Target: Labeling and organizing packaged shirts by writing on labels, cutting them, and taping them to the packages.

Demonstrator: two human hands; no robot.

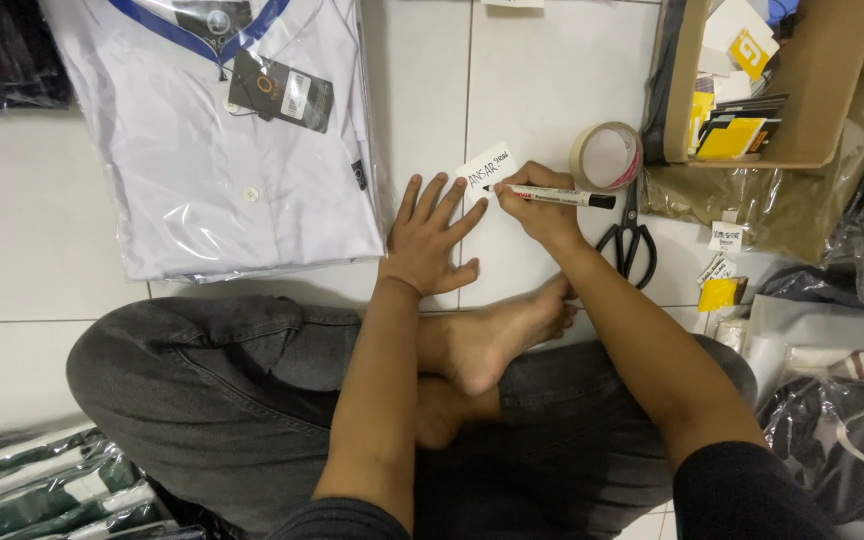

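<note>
A small white paper label with handwriting lies on the white tiled floor. My left hand rests flat beside it, fingers spread, fingertips touching its lower left edge. My right hand grips a white marker with a black cap end, its tip on the label's lower right part. I sit cross-legged in grey trousers with bare feet below my hands.
A folded white shirt in a clear bag lies at the left. A tape roll and black scissors sit right of my right hand. A cardboard box with yellow cards stands at the upper right, with bagged garments around it.
</note>
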